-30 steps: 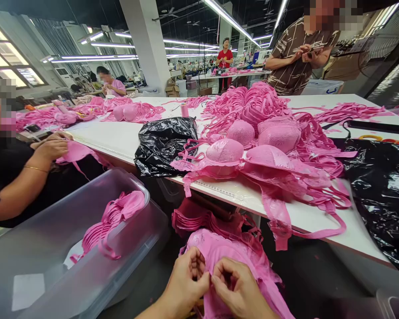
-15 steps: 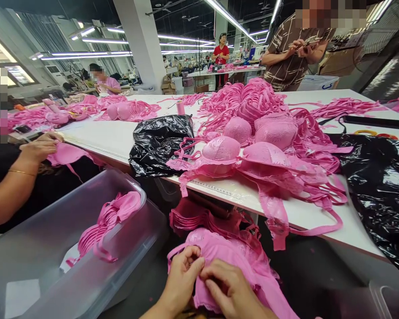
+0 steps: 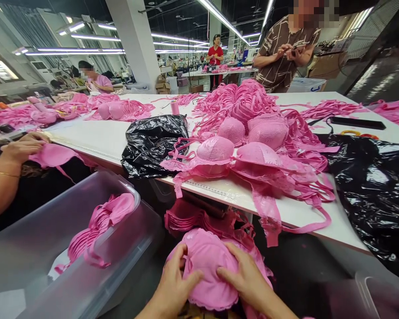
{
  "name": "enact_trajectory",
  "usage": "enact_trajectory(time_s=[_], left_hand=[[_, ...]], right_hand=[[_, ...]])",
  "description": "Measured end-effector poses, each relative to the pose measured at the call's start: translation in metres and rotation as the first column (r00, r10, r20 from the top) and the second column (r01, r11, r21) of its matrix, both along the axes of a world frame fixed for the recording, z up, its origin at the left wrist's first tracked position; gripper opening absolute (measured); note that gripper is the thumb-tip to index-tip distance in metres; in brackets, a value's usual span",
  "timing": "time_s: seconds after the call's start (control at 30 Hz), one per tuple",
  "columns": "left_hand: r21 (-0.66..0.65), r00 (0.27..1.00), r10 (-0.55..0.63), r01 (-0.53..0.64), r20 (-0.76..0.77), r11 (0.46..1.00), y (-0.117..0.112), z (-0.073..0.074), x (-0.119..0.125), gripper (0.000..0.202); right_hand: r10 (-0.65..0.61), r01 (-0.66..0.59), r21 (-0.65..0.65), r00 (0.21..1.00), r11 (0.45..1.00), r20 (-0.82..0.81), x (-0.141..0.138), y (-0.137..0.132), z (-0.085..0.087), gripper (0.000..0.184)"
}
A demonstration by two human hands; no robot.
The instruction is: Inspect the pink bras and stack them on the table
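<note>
A pink bra cup [image 3: 206,261] rests in my lap at the bottom centre, below the table edge. My left hand [image 3: 174,283] grips its left side with the thumb on top. My right hand [image 3: 244,274] presses on its right side, fingers curved over the fabric. Behind the cup, a stack of darker pink bras [image 3: 199,219] lies under the table. A big heap of pink bras and straps [image 3: 252,137] covers the white table [image 3: 109,137] in front of me.
A clear plastic bin [image 3: 69,252] with folded pink bras stands at my left. Black plastic bags [image 3: 153,141] lie on the table, another black bag [image 3: 375,190] at right. A co-worker's arm [image 3: 6,177] works at left; a standing person [image 3: 286,48] is across the table.
My hands moved from pinching the fabric close together to spreading apart over a rounded cup. The view shifted slightly to the right.
</note>
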State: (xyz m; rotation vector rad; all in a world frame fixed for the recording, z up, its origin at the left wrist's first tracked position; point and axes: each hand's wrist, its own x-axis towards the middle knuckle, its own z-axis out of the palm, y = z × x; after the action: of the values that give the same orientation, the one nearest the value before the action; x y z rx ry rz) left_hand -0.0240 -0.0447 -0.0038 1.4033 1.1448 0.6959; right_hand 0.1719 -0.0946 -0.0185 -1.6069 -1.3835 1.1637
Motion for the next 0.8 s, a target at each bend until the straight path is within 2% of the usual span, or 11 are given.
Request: enact_trajectory(time_s=[0.1,0.2,0.27,0.33,0.4,0.5,0.63,0.73,0.8], left_hand=[[0.167,0.983,0.045,-0.015,-0.178,0.986,0.000,0.000,0.000,0.030],[0.231,0.973,0.073,-0.021,-0.221,0.973,0.001,-0.001,-0.001,0.041],[0.206,0.980,0.094,-0.056,-0.177,0.977,0.002,-0.001,-0.001,0.040],[0.163,0.984,0.120,-0.098,-0.129,0.982,0.004,-0.001,-0.001,0.039],[0.113,0.992,0.096,-0.086,-0.083,0.990,0.007,0.000,-0.001,0.037],[0.047,1.000,-0.008,0.009,-0.020,0.999,0.013,0.007,-0.002,0.037],[-0.001,0.998,-0.057,0.057,0.018,0.998,0.025,0.023,-0.011,0.042],[-0.035,0.999,0.002,0.000,0.038,0.999,0.033,0.034,-0.024,0.050],[-0.043,0.999,0.038,-0.037,0.032,0.998,0.036,0.039,-0.034,0.053]], right_hand=[[0.017,-0.017,0.035,1.000,0.999,0.001,0.001,-0.002,0.001,0.051],[0.130,-0.128,0.030,0.988,0.991,-0.089,0.012,-0.002,0.007,0.061],[0.194,-0.193,0.020,0.962,0.981,-0.195,0.019,-0.001,0.014,0.063],[0.204,-0.204,0.029,0.941,0.979,-0.271,0.023,0.001,0.021,0.058],[0.159,-0.148,0.063,0.954,0.987,-0.253,0.022,0.004,0.027,0.053],[0.102,-0.080,0.121,0.976,0.989,-0.191,0.017,0.009,0.031,0.051],[0.127,-0.116,0.066,0.970,0.991,-0.205,0.017,0.008,0.028,0.050],[0.052,-0.049,0.061,0.997,0.997,-0.052,0.026,-0.004,0.019,0.056],[0.051,-0.051,0.051,0.999,0.997,0.009,0.036,-0.014,0.010,0.065]])
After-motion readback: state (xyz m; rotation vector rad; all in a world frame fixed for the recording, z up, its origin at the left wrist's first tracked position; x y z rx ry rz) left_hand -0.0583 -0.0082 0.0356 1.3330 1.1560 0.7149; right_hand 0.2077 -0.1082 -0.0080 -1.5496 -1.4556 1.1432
